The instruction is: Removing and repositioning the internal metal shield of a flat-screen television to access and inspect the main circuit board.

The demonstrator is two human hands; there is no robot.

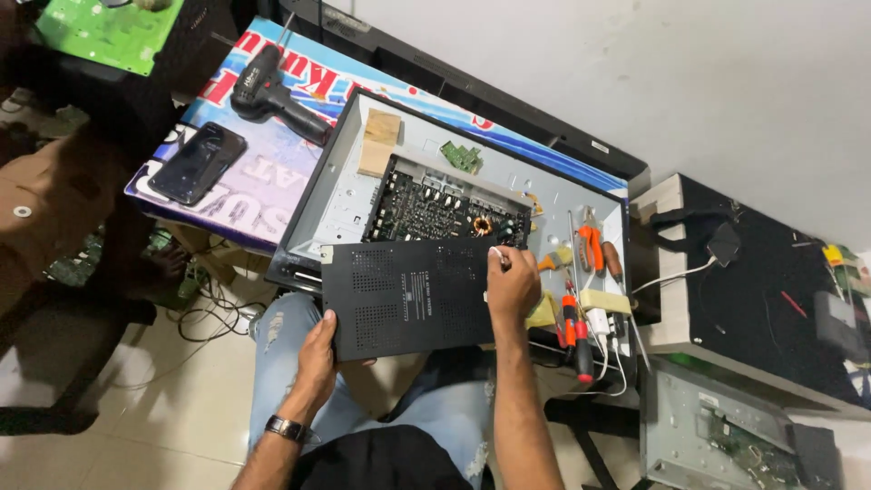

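Dark-screened black phone [197, 162] on a blue, red and white printed banner sign [272, 186], upper left.

arms: bare to the elbow, no sleeves in view
left wrist: dark watch [285, 427], rectangular face, dark band
right wrist: nothing worn
left hand [318, 356]: no glove, no rings seen
right hand [511, 283]: no glove
legs: light blue jeans [281, 349], ripped and frayed at knee
torso: black top [381, 463]
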